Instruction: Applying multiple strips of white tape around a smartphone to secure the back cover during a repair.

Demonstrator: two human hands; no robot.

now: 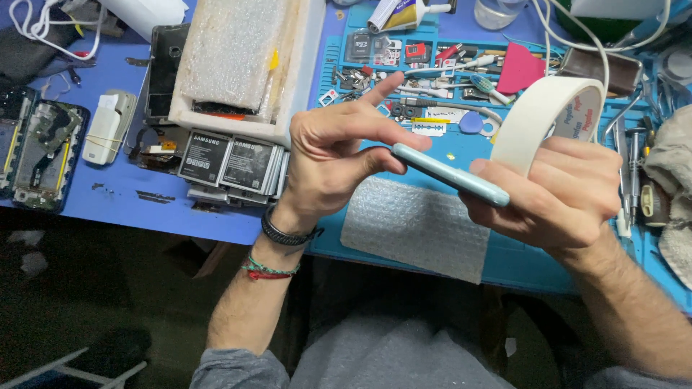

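Two hands meet over the blue work mat (519,263), and between them we hold one light-blue phone (450,175) edge-on, level above one sheet of bubble wrap (418,227). Our left hand (328,162) pinches the phone's near end between thumb and bent fingers, with the index finger pointing straight out, free of the phone. Our right hand (559,194) grips the far end, fingers curled beneath and thumb lying along the edge; one roll of masking tape (551,119) hangs around those fingers like a bracelet, which we judge keeps it within reach while both hands are busy. The bubble wrap lies directly under the phone, seemingly as padding.

To the left, on the blue tabletop, we count two phone batteries (227,160) showing their faces atop a small stack, just beside one white foam tray (241,68) covered in bubble wrap. One opened phone (40,148) with exposed circuitry lies at the far left. One pink triangular pick (517,68) rests among many small tools, too cluttered to count.
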